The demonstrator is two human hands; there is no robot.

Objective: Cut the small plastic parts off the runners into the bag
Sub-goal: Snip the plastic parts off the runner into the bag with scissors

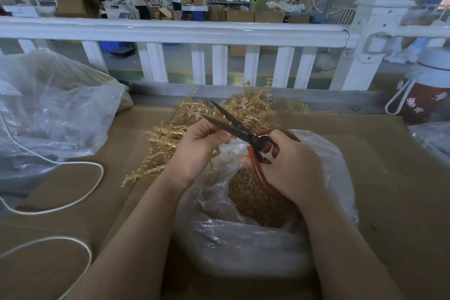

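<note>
My right hand grips the red handles of dark-bladed scissors, whose blades stand apart and point up-left. My left hand is closed on a tan plastic runner with small parts on it, held just over the mouth of a clear plastic bag. Several cut tan parts lie inside the bag. A heap of tan runners lies on the cardboard-covered table behind my hands, spreading to the left.
A large clear bag fills the left side. White cord loops across the cardboard table. A red-and-white jug stands at the far right. A white railing borders the table's far edge.
</note>
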